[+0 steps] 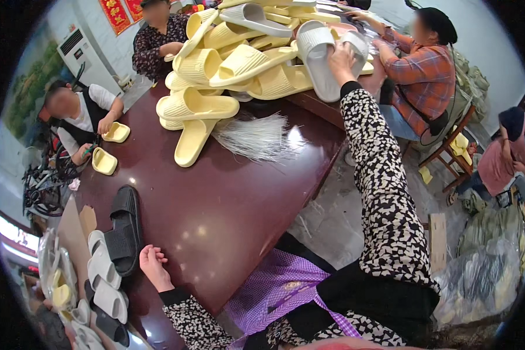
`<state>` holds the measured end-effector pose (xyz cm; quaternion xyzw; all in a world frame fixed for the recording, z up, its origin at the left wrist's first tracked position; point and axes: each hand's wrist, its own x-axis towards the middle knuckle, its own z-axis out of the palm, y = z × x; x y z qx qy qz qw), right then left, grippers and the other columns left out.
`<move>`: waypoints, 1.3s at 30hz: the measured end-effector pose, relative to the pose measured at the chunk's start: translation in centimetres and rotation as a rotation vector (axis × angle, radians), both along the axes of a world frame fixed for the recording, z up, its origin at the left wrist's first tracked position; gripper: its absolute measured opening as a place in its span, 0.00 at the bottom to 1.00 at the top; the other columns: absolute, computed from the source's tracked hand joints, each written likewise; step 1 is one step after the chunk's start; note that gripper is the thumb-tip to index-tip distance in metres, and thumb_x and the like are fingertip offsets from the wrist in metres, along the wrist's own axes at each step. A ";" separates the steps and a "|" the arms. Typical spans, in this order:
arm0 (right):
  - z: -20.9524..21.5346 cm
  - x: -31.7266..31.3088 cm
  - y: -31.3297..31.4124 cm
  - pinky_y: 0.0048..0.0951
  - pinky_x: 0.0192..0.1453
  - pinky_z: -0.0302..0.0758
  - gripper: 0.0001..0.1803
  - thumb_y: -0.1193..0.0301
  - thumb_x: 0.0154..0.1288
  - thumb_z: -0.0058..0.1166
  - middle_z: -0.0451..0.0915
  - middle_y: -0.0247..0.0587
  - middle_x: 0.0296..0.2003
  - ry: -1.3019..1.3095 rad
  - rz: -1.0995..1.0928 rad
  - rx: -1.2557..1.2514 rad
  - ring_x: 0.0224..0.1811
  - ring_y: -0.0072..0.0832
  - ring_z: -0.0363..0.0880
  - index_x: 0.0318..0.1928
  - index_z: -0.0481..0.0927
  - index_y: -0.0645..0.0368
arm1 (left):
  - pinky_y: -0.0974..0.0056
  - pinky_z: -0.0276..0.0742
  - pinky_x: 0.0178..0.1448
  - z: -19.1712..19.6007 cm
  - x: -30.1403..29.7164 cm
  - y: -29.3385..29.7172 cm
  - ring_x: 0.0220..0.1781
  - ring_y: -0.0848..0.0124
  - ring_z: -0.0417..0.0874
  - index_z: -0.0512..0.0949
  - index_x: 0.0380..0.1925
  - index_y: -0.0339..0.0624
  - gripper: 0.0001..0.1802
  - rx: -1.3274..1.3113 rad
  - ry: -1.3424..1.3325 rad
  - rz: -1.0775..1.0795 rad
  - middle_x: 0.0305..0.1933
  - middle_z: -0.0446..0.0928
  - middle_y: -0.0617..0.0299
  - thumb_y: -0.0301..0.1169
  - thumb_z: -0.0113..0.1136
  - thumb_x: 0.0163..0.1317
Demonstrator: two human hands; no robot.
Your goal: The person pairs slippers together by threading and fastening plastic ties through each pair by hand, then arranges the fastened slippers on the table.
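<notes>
My right hand (341,61) reaches far out over the table and grips a pair of light grey slippers (319,73) beside a heap of yellow slippers (245,67). My left hand (154,268) is at the table's near left edge, its fingers curled in with nothing visible in them. Just left of it lies a pair of black slippers (124,230), one overlapping the other. Below the heap, two yellow slippers (195,140) lie crossed next to a fanned bundle of clear plastic strands (256,137).
White and grey slippers (108,297) line a cardboard box at the table's left edge. A person at left (79,116) handles small yellow slippers (105,160). Another sits at back right in a plaid shirt (423,76). Clear plastic bags (478,286) stand on the floor at right.
</notes>
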<state>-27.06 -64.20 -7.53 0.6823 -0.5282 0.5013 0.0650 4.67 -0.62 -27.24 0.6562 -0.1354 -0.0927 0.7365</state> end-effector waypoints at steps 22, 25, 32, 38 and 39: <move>-5.7 -1.5 0.6 0.46 0.63 0.59 0.32 0.52 0.58 0.54 0.69 0.53 0.56 -0.065 0.309 -0.081 0.61 0.46 0.65 0.55 0.69 0.63 | 0.77 0.70 0.22 2.2 1.0 -1.5 0.23 0.81 0.72 0.74 0.38 0.39 0.05 0.053 -0.013 0.023 0.28 0.75 0.63 0.28 0.50 0.66; -5.7 -1.4 1.2 0.45 0.62 0.60 0.30 0.53 0.58 0.55 0.70 0.52 0.56 -0.023 0.312 -0.060 0.60 0.46 0.65 0.54 0.71 0.63 | 0.77 0.70 0.23 2.6 1.5 -2.0 0.23 0.81 0.72 0.74 0.38 0.38 0.06 0.043 -0.015 0.005 0.29 0.75 0.63 0.27 0.50 0.66; -6.5 -1.3 2.4 0.44 0.62 0.60 0.29 0.54 0.56 0.58 0.69 0.52 0.56 0.037 0.277 -0.078 0.60 0.46 0.65 0.51 0.73 0.63 | 0.77 0.69 0.24 3.0 2.3 -2.1 0.24 0.80 0.72 0.74 0.39 0.40 0.06 0.046 0.012 -0.010 0.30 0.75 0.64 0.29 0.51 0.66; -7.5 -1.7 4.6 0.42 0.60 0.63 0.26 0.56 0.56 0.59 0.71 0.51 0.55 0.076 0.240 -0.146 0.57 0.46 0.68 0.48 0.74 0.62 | 0.77 0.70 0.23 4.6 2.9 -2.7 0.24 0.80 0.72 0.74 0.39 0.37 0.06 0.066 0.028 -0.011 0.29 0.75 0.63 0.28 0.50 0.66; -7.5 -1.5 4.9 0.41 0.59 0.64 0.24 0.57 0.56 0.59 0.72 0.51 0.54 0.079 0.233 -0.177 0.56 0.45 0.69 0.47 0.74 0.61 | 0.77 0.70 0.24 4.9 3.2 -2.8 0.24 0.80 0.72 0.74 0.39 0.37 0.07 0.074 0.019 -0.016 0.29 0.75 0.63 0.28 0.50 0.66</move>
